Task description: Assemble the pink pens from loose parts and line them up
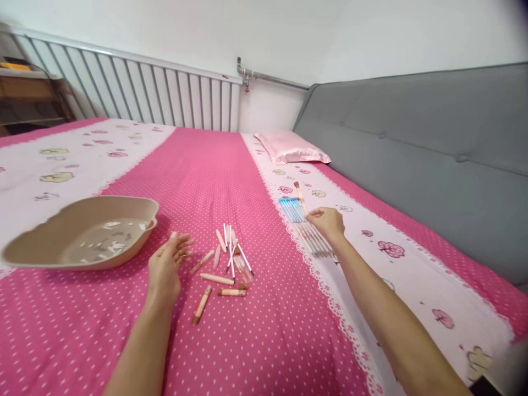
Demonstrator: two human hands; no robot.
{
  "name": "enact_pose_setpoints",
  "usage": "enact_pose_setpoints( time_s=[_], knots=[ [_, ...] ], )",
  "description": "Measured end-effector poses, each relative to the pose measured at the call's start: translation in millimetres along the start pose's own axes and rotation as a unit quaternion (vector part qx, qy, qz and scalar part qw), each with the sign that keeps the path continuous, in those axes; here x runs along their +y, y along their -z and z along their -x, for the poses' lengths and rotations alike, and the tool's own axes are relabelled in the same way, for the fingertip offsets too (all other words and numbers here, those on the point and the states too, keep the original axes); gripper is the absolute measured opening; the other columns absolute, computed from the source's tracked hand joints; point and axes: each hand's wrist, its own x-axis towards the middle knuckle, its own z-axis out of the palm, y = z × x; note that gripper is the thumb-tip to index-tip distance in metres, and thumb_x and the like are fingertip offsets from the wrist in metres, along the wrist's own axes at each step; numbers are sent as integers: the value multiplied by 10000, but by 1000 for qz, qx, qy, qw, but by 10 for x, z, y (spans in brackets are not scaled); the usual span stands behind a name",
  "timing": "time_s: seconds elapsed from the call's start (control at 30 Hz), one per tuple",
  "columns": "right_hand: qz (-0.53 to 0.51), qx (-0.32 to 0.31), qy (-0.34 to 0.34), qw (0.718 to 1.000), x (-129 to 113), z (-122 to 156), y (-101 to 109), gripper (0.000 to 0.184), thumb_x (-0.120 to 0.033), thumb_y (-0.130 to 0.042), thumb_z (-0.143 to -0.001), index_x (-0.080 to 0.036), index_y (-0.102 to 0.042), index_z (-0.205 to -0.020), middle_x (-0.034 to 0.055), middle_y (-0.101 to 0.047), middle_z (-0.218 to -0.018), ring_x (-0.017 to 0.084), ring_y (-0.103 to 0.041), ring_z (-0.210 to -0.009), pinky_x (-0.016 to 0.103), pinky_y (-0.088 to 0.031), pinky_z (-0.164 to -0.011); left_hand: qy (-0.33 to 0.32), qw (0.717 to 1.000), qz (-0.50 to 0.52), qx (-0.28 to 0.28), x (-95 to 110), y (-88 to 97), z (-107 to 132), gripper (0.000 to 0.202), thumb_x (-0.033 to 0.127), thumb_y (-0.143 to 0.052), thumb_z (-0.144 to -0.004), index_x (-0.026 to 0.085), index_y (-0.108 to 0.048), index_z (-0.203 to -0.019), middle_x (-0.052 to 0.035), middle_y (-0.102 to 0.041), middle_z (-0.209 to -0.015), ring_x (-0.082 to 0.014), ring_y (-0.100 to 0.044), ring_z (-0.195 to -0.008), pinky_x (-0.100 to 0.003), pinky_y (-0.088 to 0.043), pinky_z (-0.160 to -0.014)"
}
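My right hand (pixel 328 222) reaches out over a row of thin pens with blue tips (pixel 304 226) lying side by side on the bed sheet. Its fingers pinch a peach-coloured pen (pixel 299 193) that sticks out above the row. My left hand (pixel 167 267) hovers palm up over the pink dotted sheet with the fingers apart and nothing in it. Just right of it lies a loose scatter of peach pen barrels, caps and white refills (pixel 228 263).
A beige cloud-shaped tray (pixel 49 254) holding several small white scraps sits at the left. A pink pillow (pixel 291 147) lies at the far end. A grey padded headboard (pixel 421 148) runs along the right. A white slatted rail (pixel 136 88) stands behind the bed.
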Motion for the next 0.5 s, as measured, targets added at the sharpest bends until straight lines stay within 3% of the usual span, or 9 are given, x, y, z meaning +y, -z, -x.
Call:
enact_pose_setpoints(
  time_s=[0.23,0.5],
  knots=[
    [46,2,-74,996,310,-571,-127,207,-287,-693,-609,-231,-730,-804,63,-702,-888,239,-642,-851,296,-463,-697,9,1000,-14,-9,-7,14,-18,379,482,-707,-640,145,-684,-813,-32,-655,-788,-72,-542,-598,-148,-449,-489],
    [76,-9,-113,991,364,-980,-332,236,-271,-719,-610,-178,-718,-826,131,-688,-900,270,-649,-879,329,-490,-730,20,1000,-23,-3,-53,55,-78,285,433,-734,-628,189,-701,-773,-25,-662,-826,-87,-554,-612,-150,-492,-476]
  ],
)
